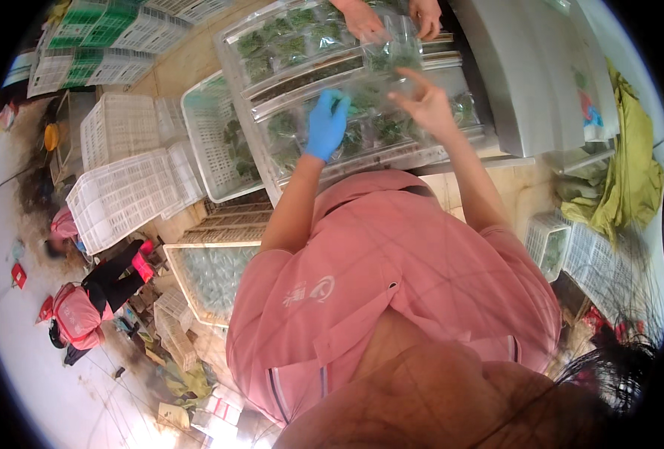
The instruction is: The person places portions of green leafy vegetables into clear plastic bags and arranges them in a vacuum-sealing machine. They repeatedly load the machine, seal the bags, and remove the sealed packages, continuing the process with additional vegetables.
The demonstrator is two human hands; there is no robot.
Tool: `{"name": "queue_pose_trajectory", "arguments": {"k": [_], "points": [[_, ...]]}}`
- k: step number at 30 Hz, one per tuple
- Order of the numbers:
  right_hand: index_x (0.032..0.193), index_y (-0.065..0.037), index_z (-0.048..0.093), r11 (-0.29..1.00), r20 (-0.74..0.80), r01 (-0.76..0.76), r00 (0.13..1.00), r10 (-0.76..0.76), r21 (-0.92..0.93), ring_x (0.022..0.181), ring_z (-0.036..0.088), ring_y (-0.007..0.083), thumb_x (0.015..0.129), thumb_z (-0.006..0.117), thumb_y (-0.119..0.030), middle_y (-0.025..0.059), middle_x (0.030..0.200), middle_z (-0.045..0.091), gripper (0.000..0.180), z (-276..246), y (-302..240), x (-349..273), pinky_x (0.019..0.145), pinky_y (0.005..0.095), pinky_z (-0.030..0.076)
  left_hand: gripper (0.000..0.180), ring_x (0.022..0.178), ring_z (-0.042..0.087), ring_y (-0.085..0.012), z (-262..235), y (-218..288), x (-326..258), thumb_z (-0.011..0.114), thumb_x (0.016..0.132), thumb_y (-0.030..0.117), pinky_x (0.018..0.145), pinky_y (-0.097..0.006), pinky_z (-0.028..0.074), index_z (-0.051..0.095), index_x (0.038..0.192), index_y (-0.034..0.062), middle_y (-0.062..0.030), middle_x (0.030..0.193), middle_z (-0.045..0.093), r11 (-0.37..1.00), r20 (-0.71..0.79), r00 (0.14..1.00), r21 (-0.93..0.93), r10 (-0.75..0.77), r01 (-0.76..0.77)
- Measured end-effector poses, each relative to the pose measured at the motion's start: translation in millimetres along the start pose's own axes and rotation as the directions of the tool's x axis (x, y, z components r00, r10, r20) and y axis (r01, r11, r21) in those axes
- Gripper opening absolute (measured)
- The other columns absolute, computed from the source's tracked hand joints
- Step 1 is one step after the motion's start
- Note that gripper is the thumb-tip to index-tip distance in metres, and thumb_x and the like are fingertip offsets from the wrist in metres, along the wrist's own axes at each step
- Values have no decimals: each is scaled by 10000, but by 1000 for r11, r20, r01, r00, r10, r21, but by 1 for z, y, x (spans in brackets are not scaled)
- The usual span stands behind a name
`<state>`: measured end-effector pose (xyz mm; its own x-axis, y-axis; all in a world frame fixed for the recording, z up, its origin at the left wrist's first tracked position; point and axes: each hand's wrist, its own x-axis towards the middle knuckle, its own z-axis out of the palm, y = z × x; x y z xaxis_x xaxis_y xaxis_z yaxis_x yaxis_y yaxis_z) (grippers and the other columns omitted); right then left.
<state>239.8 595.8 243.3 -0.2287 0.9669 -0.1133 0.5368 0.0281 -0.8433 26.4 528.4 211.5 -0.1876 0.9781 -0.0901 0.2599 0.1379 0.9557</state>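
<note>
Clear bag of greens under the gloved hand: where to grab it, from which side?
Judging by its pose, pinch the clear bag of greens at its near edge, coming from the person's side. It lies flat on the metal bed; the left hand rests on it, and the right hand hovers open.

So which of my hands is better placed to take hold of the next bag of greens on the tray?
Probably the left hand: its blue-gloved fingers already rest on a bag of greens on the tray. The bare right hand is lifted, fingers spread, gripping nothing.
</note>
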Motion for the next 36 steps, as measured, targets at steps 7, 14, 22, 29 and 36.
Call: {"name": "queue_pose_trajectory", "arguments": {"k": [7,14,22,29,36], "points": [[981,-66,703,835,172,95,985,-1,-541,846,662,366,855,602,-284,171,875,692,271,13,39,7,738,444,523,259,827,687,-287,34,-56,13,617,891,242,735,-409,526,578,1021,21,-169,898,682,946,60,987,299,-147,123],[1031,-54,697,668,313,-37,864,395,-743,1027,629,370,794,599,-305,202,1072,665,359,18,98,60,887,454,508,261,938,662,-375,84,-70,72,559,849,213,808,-465,522,679,1012,46,-176,975,692,716,254,948,697,-190,-43],[1154,-80,648,656,155,-141,916,371,-741,1056,636,326,823,644,-377,173,1129,664,444,-40,30,83,885,440,503,246,990,655,-366,82,-83,105,556,839,206,828,-468,525,694,993,73,-186,1056,679,662,22,959,728,-284,179],[1215,-36,599,919,198,-23,974,110,-394,957,659,256,910,588,-272,162,1059,677,385,-30,156,167,836,391,500,270,1023,635,-370,91,-70,104,571,829,221,864,-479,504,674,1057,119,-175,1083,669,656,167,917,745,-361,122],[1083,4,604,963,381,-213,914,137,165,793,612,147,944,567,-221,48,835,659,267,-24,140,161,758,279,459,323,1048,620,-362,80,-105,90,589,818,213,882,-467,491,630,1134,165,-170,1121,656,757,223,934,650,-278,70]]}}
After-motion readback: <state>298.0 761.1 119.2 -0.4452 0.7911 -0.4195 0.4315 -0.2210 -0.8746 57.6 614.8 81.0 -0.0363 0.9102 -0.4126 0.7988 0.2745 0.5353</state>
